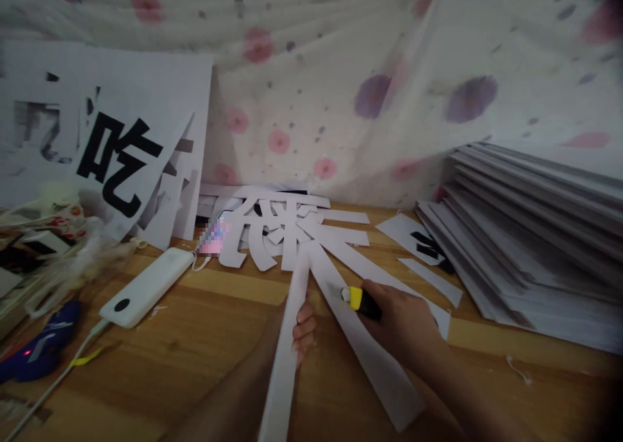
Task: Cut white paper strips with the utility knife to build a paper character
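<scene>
Flowered cloth hangs behind a wooden table (204,338) strewn with cut paper. Much cutting looks done: a large white cut-out character (280,231) lies near the far edge, with offcut strips beside it, while a stack of white sheets (530,234) at the right edge appears uncut. The left hand (302,330) has its grip pinched on a long paper strip (287,357) running toward the near edge; the right hand (406,325) is clenched on a yellow utility knife (357,299), blade tip just beside that strip.
</scene>
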Demonstrator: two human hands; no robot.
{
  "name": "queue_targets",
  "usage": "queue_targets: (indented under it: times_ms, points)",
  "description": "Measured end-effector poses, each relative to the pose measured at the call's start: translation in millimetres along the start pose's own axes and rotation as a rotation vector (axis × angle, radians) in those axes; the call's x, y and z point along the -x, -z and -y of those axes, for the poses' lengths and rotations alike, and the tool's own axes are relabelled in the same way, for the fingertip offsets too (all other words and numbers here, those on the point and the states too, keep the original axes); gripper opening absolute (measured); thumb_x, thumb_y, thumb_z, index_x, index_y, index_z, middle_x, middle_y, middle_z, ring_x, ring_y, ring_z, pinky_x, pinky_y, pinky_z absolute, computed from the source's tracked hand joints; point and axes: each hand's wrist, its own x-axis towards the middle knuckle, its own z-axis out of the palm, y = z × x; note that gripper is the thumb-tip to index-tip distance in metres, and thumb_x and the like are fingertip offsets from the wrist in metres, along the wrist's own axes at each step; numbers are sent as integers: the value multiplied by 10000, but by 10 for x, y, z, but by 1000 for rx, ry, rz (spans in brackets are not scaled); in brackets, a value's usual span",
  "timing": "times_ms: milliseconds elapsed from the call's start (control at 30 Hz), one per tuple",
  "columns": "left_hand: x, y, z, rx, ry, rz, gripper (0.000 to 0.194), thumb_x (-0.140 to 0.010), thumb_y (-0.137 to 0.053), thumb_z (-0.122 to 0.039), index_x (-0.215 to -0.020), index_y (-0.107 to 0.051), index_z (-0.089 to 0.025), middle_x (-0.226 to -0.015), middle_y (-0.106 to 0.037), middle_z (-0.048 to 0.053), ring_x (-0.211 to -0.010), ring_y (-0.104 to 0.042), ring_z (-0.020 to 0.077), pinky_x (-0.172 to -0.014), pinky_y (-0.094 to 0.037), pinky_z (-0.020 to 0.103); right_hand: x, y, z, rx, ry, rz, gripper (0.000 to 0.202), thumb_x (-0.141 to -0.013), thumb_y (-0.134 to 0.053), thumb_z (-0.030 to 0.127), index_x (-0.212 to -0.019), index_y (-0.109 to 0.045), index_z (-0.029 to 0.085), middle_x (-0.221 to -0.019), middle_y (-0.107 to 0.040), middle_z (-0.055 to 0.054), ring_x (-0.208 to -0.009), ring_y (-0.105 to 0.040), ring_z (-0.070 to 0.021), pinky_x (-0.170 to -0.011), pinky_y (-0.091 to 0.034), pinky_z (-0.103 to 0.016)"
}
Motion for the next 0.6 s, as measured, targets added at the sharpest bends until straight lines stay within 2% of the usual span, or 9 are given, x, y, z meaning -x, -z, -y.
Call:
queue_targets:
  times_ms: [100,167,400,500,600]
  points:
    - [-19,57,-33,159,23,54,211,-894,-395,-156,-883,-605,-168,-537,-334,-61,-332,-223,32,-277,-156,128,-43,-14,-153,42,-111,27,122,-803,-490,314,-853,-568,233,-753,-682,-53,-702,-641,-261,-505,-265,-284]
    - [-15,60,-64,243,27,76,276,-904,-338,-106,-906,-610,-153,-551,-347,-55,-335,-246,27,-282,-194,109,-59,-37,-291,64,-168,52,129,-805,-483,321,-837,-575,236,-715,-678,-60,-668,-643,-275,-481,-254,-284]
    - [25,-37,-158,460,-5,91,338,-907,-283,-57,-1047,-566,-179,-536,-351,-68,-310,-290,19,-282,-227,77,88,-207,-784,24,-300,145,246,-813,-452,400,-915,-598,230,-749,-686,-94,-660,-654,-304,-503,-376,-331]
    - [61,-78,-219,497,-20,74,354,-910,-270,-34,-1056,-567,-161,-531,-338,-74,-301,-300,3,-280,-218,47,211,-301,-887,18,-343,193,298,-813,-441,421,-964,-602,222,-735,-686,-121,-662,-656,-338,-536,-414,-380]
    - [86,-103,-274,495,-40,54,371,-904,-267,-22,-1056,-578,-157,-527,-339,-73,-299,-304,6,-277,-226,49,302,-335,-923,-8,-355,208,298,-806,-444,463,-911,-604,235,-723,-688,-124,-650,-656,-346,-555,-435,-410]
